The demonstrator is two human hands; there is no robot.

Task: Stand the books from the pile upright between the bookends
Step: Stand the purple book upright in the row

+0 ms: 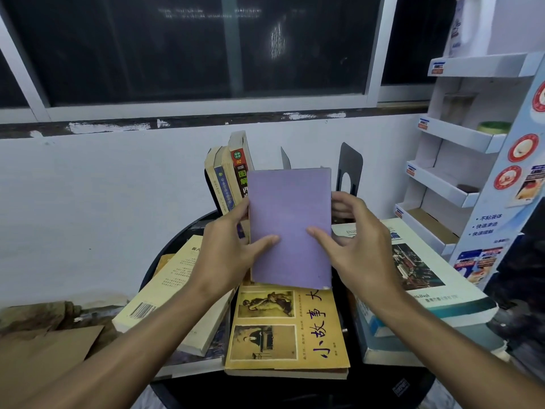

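**Purple book held over the pile**

Both hands grasp a purple book [290, 225] by its side edges. The left hand [233, 246] and right hand [356, 243] each have a thumb on the front cover and fingers behind it. The book is raised above the round black counter [295, 391], in front of the upright books [227, 178] and the black bookend [351, 169]. Under it lie a yellow book [289, 329], a cream book [168, 290] and a white and teal book [427, 276]. A cardboard display rack [460, 137] stands at the right.

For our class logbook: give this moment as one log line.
held: purple book | by: left hand, right hand | upright books: some placed | pile: unfinished
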